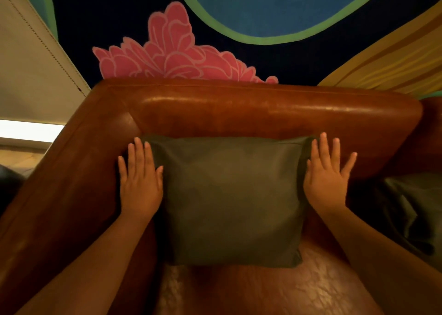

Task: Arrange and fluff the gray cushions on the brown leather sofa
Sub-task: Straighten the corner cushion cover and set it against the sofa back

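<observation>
Two hands are seen flanking one gray cushion (233,199), which is propped upright at the centre of the view, its top edge leaned against the backrest of the brown leather sofa (263,108) and its lower edge set on the seat. The left hand (140,183) is laid flat at the cushion's 9 o'clock side, fingers straight and slightly spread, the thumb touching the cushion's left edge. The right hand (328,178) is held at the 3 o'clock side, fingers straight and fanned apart, its thumb edge against the cushion's right edge. Nothing is gripped or pinched by either hand. A second gray cushion (413,209) is seen at 3 o'clock near the frame's right edge, partly cut off, lying on the seat apart from the first. Behind the sofa, at 12 o'clock, a dark wall mural (172,53) with a pink flower shape and a blue, green-rimmed form is shown. A pale window blind (31,63) is visible at 10 o'clock.
</observation>
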Available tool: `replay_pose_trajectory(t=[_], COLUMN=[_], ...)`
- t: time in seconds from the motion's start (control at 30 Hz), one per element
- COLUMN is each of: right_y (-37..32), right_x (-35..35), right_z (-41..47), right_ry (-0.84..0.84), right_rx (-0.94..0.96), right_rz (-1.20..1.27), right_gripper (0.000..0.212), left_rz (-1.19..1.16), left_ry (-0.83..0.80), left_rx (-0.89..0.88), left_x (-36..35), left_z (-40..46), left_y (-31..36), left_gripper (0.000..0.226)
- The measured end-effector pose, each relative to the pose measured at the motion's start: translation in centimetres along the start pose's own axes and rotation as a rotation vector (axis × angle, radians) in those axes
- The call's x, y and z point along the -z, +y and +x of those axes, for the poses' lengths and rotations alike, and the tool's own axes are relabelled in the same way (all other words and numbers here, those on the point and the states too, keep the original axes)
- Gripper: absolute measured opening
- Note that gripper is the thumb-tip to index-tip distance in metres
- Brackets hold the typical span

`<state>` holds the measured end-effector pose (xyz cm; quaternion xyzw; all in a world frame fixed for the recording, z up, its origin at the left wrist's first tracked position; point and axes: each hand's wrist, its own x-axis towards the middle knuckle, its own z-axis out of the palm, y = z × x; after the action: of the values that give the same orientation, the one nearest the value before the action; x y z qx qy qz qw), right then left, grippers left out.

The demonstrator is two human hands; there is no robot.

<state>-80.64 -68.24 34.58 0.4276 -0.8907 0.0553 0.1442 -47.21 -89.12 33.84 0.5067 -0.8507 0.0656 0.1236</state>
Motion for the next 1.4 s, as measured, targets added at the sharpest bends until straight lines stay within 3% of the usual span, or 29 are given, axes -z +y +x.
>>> replay_pose_trajectory(t=[0.07,0.13,0.23,0.3,0.53,0.93,1.07,1.2,1.3,1.4], right_y=[-2.0,-5.3,-10.2,-11.3,-8.8,-1.4,1.5,3.1,3.7,4.3], right_x=[1.3,2.3,2.2,1.5,0.7,0.4,0.9,1.7,2.5,3.4], right_z=[0.3,0.4,-0.4,-0.7,0.5,1.7,1.9,3.5,5.2,5.8], right_ry=[0.073,0.124,0.077,0.003,-0.140,-0.146,-0.149,-0.114,-0.108,-0.105], right_rx=[0.033,0.202,0.487,0.513,0.418,0.228,0.247,0.096,-0.011,-0.043], right_rz=[0.075,0.171,0.224,0.184,0.104,-0.077,-0.107,0.213,0.509,0.604], right_gripper=[0.059,0.054,0.052,0.053,0.057,0.061,0.061,0.049,0.046,0.025], left_rz=[-0.055,-0.110,-0.137,-0.099,-0.031,0.016,0.019,-0.195,-0.446,-0.467], left_ry=[0.044,0.067,0.030,-0.027,-0.121,-0.153,-0.117,-0.074,-0.139,-0.193], left_rx=[-0.082,-0.260,-0.505,-0.533,-0.401,-0.150,-0.086,0.005,0.011,-0.041], left_x=[1.3,2.1,1.9,1.2,-0.2,-0.8,-0.1,1.4,1.8,2.2], left_z=[0.3,0.3,-0.6,-1.0,0.0,2.0,2.8,4.9,6.6,7.2], left_y=[2.1,5.6,10.6,11.9,11.2,5.7,1.8,-2.1,-4.2,-5.2], left_gripper=[0.065,0.067,0.063,0.061,0.067,0.069,0.065,0.050,0.040,0.034])
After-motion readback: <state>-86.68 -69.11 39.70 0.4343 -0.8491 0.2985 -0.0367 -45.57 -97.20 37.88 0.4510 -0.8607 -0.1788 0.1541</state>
